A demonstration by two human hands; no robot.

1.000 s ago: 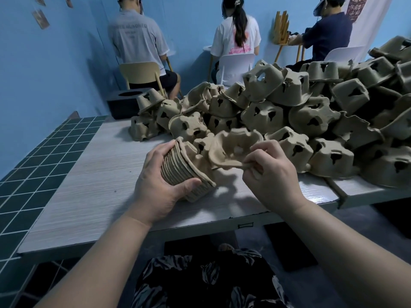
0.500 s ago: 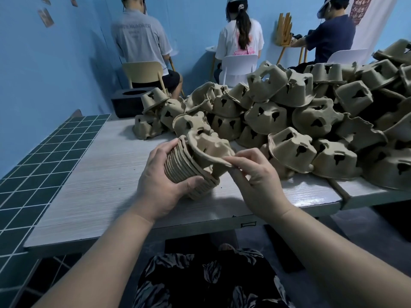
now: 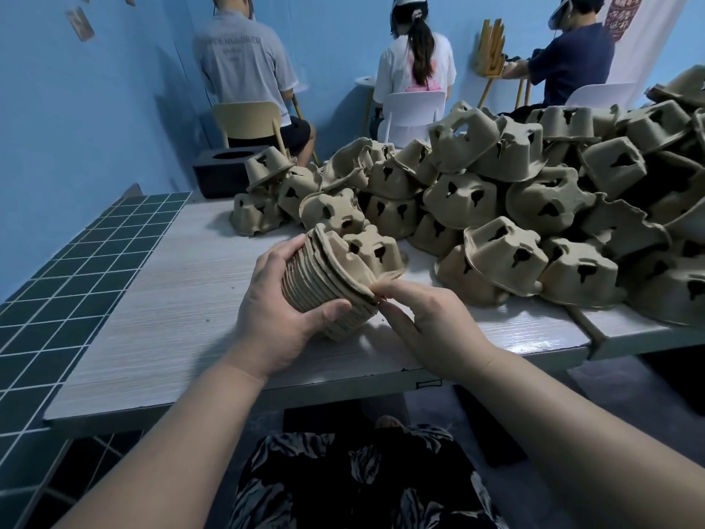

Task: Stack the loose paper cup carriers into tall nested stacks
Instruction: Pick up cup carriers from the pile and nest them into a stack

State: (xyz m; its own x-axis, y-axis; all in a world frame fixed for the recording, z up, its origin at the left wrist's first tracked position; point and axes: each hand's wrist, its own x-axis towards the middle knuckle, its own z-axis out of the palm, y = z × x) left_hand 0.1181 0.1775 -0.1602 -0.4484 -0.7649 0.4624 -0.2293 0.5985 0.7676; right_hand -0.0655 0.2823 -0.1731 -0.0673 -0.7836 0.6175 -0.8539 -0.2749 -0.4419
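left hand [image 3: 280, 318] holding nested stack [image 3: 324, 288], right hand [image 3: 427, 318] pinching rim

Carriers [image 3: 503, 253]: matt, rough moulded paper pulp. Table [image 3: 183, 299]: pale wood-grain laminate, slight sheen. Side counter [image 3: 76, 269]: glossy dark tiles.

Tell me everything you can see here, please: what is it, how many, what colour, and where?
nested stack: one, tan, lying on its side in the left hand above the table
top carrier: one, tan, on the stack's right end
loose carriers: a large heap, too many to count, tan, on the table's far and right side
table: one, pale grey wood grain, in front of the person
black box: one, beyond the table's far edge
chairs: three, one tan and two white, by the blue wall
seated people: three, backs turned
left hand: grips the stack
right hand: pinches the top carrier's rim
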